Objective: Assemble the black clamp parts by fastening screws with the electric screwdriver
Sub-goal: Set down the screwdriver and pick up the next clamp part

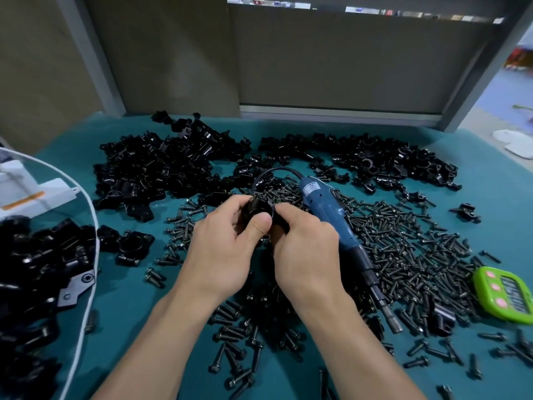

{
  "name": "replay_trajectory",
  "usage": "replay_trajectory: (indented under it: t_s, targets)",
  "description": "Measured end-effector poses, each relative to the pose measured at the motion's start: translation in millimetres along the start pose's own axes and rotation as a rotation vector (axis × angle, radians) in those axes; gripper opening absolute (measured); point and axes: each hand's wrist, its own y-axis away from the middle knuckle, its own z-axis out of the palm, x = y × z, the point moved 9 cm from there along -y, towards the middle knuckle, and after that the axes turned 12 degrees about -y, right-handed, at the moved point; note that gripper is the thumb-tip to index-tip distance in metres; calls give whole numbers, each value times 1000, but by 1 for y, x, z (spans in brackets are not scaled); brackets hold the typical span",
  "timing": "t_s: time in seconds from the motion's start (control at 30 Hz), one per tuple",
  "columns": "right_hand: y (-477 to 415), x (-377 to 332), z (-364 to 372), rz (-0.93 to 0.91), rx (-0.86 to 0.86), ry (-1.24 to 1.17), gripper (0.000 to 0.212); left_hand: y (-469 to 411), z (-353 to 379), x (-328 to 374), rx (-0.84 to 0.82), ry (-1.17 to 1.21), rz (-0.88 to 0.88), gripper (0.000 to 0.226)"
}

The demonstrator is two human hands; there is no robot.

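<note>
Just above the middle of the frame, a black clamp [256, 212] is held over the table between both hands. The left hand [222, 246] has its fingers curled round the clamp with the thumb pressed on its front. The right hand [302, 249] pinches its right edge, seemingly fitting the halves together.

The screwdriver [331, 223] lies just right of the hands, not held, so this piece probably isn't fastened yet. Loose screws [409, 243] cover the teal mat [138, 319]. Big heaps of clamp parts [161, 166] across the top suggest most of the work is left. Whether the pieces in the clear bag [89, 197] at the left are finished can't be told.
</note>
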Motion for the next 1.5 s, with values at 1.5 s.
replay_trajectory:
  t_s: [1.5]
  targets:
    - [-12, 35, 6, 180, -315, -332, 19, -8, 3, -20, -113, 80, -49, 26]
